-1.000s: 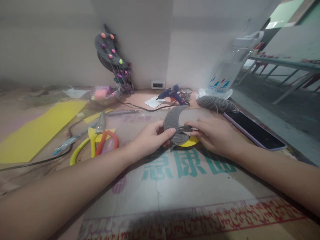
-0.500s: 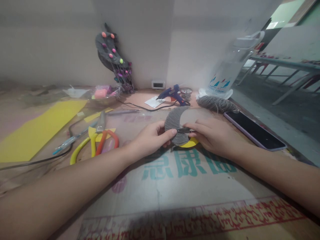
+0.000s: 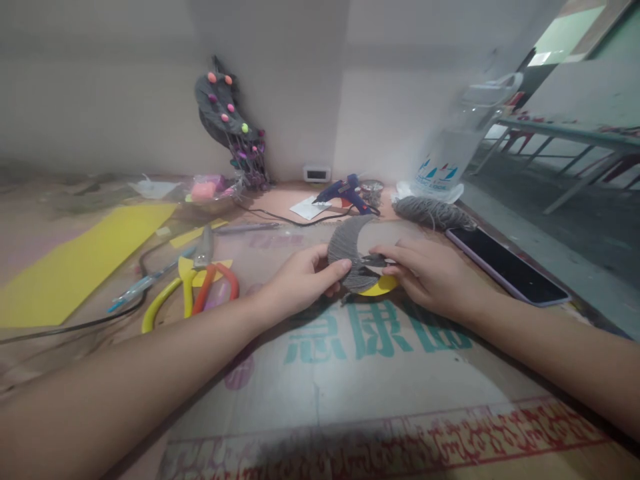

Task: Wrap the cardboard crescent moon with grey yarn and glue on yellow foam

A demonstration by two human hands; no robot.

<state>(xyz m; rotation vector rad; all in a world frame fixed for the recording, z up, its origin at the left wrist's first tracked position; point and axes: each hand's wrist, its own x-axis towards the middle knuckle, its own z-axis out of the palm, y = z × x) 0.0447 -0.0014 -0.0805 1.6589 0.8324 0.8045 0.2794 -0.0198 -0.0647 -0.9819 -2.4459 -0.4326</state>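
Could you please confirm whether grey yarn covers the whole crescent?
No, the crescent in the left hand shows bare yellow at its lower end, beyond the wrapped grey yarn.

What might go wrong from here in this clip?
The flat crescent wrapped in grey yarn might unravel if the left hand loosens, since the crescent's yellow lower end is bare. The black-screened phone in a purple case, between the right forearm and the tabletop's edge, could be nudged off. If hot, the blue pistol-shaped glue gun could drip beyond the white paper under its nozzle.
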